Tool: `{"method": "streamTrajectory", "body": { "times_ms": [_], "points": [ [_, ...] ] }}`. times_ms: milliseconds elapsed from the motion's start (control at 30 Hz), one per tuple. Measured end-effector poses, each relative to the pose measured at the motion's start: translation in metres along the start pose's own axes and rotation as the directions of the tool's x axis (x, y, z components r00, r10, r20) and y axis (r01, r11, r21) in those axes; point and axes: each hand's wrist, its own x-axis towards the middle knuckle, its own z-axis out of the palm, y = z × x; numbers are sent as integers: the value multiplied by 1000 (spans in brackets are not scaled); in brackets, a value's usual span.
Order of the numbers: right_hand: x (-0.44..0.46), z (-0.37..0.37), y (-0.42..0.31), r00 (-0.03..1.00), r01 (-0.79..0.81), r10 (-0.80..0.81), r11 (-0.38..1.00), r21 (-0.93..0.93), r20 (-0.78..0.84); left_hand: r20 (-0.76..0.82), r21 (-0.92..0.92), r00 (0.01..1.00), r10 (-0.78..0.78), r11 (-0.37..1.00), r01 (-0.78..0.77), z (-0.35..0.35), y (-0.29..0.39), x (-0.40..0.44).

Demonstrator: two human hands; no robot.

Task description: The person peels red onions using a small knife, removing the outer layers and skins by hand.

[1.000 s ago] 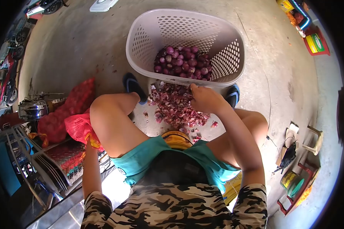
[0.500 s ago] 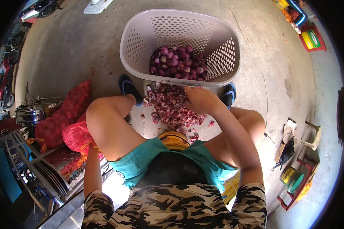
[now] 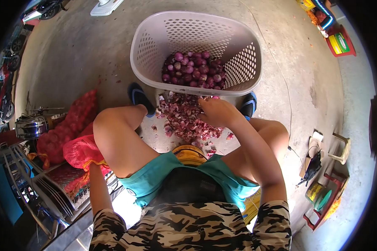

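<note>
While onions (image 3: 192,70) sit in the basket (image 3: 154,52), the right hand (image 3: 218,112) has dipped below the rim (image 3: 184,88), bringing skins (image 3: 182,119) within reach; whether its fingers (image 3: 203,103), or those of the left hand (image 3: 86,160) inside the net (image 3: 76,152), are pinching cannot be told.

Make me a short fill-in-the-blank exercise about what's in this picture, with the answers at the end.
1. The perforated plastic basket holds a batch of purple-red ____.
2. The hand at the heap of onion skins is the person's ____ one.
3. The left forearm runs up to a mesh bag whose main colour is ____.
4. The sleeves are printed with a ____ pattern.

Missing words: onions; right; red; camouflage.
</note>
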Motion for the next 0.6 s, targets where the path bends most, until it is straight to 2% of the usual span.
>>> {"method": "streamTrajectory", "body": {
  "times_ms": [300, 367, 500, 600],
  "points": [
    [4, 7, 1, 996, 59, -61, 998, -28, -65, -23, -36, 999, -31, 999, 30, -10, -11, -14],
    [4, 8, 2, 996, 38, -37, 999, 15, -84, -29, -61, 999, -44, 997, 42, -9, -13, -22],
    [3, 5, -1, 980, 30, -14, 997, 77, -200, -57, -199, 991, -120, 974, 106, 4, -22, -63],
    [8, 13, 8, 933, 168, -146, 985, 38, -328, -60, -364, 976, -212, 915, 176, 4, -32, -98]
  ]
}}
